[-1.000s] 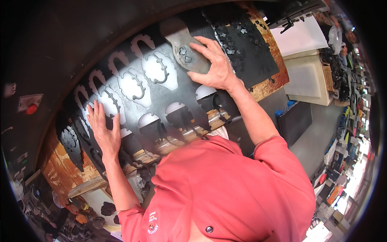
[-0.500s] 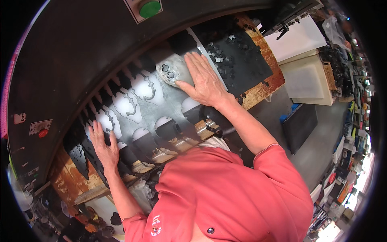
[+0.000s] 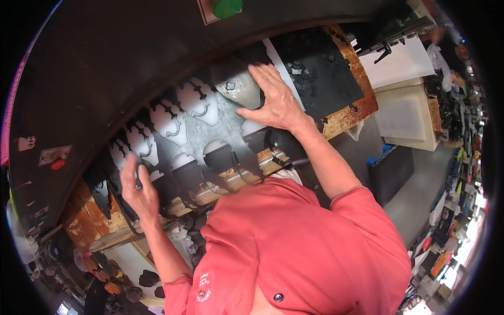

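My right hand (image 3: 277,100) lies at the right side of a pale grey rounded plate (image 3: 242,90), its thumb and fingers spread at that plate's edge. A small clover-shaped cutter or outline (image 3: 230,85) shows on the plate. My left hand (image 3: 139,191) is over the left end of a dark sheet with large cut-outs (image 3: 197,181), thumb apart from the fingers. Its fingertips are a little blurred, and nothing shows in its grip. White tapered shapes with thin dark curved outlines (image 3: 198,102) run in a row between my hands. The plate's far end is in shadow.
A big dark machine body (image 3: 131,47) arches over the far side, with a green button (image 3: 227,7) and a red button (image 3: 58,164). Right of my right hand lies a worn wooden board (image 3: 362,102) with a black sheet and small scraps. White sheets (image 3: 394,65) are beyond it.
My right thumb has moved away from the plate, widening the hand. My left hand has shifted slightly and blurred. One clover shape shows on the plate where two did. The view has shifted somewhat.
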